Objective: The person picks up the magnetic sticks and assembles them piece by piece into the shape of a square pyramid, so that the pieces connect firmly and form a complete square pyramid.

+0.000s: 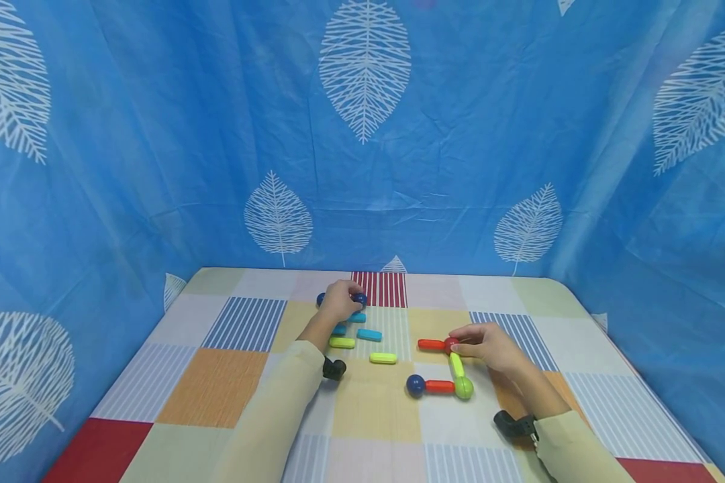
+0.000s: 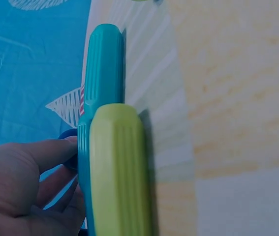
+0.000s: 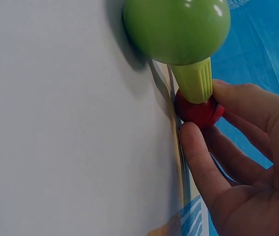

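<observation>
At the back of the table my left hand (image 1: 339, 301) holds a dark blue ball (image 1: 359, 299), thumb and fingers around it. Most of that ball is hidden behind my thumb in the left wrist view. A second dark blue ball (image 1: 320, 299) sits just left of the hand. My right hand (image 1: 492, 344) pinches a red ball (image 3: 201, 110) between thumb and fingers. This ball joins a red stick (image 1: 431, 344) and a yellow-green stick (image 3: 194, 81). The latter runs to a green ball (image 3: 178, 29), from which another red stick (image 1: 440, 386) leads to a dark blue ball (image 1: 415, 385).
Near my left hand lie several blue sticks (image 1: 370, 335) and two loose yellow-green sticks (image 1: 383, 358). A patchwork cloth (image 1: 377, 409) covers the table. Blue curtains (image 1: 362, 201) with white leaf prints hang behind it and at both sides.
</observation>
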The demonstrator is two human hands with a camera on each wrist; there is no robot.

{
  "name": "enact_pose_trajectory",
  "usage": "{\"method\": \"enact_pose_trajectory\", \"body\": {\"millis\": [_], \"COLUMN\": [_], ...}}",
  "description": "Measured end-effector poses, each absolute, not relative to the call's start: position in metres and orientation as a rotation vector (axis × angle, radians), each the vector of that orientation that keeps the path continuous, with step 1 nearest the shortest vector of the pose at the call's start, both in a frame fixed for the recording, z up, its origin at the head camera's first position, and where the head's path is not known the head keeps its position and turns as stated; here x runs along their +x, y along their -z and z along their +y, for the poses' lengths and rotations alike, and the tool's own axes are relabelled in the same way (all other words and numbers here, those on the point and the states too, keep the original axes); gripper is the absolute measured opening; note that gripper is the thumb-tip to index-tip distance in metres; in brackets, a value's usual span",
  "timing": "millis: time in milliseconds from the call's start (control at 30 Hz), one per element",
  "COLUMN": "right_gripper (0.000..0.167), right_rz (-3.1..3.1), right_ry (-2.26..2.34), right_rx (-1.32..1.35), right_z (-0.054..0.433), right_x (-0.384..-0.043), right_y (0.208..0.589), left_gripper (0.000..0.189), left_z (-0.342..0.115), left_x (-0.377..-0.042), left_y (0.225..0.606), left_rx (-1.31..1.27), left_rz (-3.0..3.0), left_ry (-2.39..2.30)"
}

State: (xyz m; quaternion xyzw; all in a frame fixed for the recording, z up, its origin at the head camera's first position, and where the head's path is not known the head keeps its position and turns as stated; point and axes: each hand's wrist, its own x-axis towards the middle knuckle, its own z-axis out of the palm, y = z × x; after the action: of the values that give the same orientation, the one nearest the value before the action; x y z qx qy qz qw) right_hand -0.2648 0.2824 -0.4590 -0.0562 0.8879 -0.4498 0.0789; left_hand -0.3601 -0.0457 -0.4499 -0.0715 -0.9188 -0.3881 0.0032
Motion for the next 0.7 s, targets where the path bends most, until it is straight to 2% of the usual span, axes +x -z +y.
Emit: {"method": "enact_pose_trajectory", "body": {"millis": [300,500,700], "right_gripper": [0.033,0.032,0.034], "right_rz": [2.663,2.657,2.654], "right_ry": [1.343,1.348,1.350], "right_rx": [-0.173,-0.129,-0.118], "right_z": [0.283,0.283,0.284], "right_x": [-0.265,-0.268,-0.268], "right_y": [0.459,0.460,0.460], "left_gripper": [0.025,0.033,0.032], "left_z": [-0.048,-0.050,-0.045], "left_x": [-0.362,-0.357,-0.349], "left_y": [0.453,0.452,0.447], "left_rx": [-0.211,-0.328,-0.402], "left_rz": [-2.876,-2.820,-2.797], "left_ry": [1.249,1.333,1.435]}}
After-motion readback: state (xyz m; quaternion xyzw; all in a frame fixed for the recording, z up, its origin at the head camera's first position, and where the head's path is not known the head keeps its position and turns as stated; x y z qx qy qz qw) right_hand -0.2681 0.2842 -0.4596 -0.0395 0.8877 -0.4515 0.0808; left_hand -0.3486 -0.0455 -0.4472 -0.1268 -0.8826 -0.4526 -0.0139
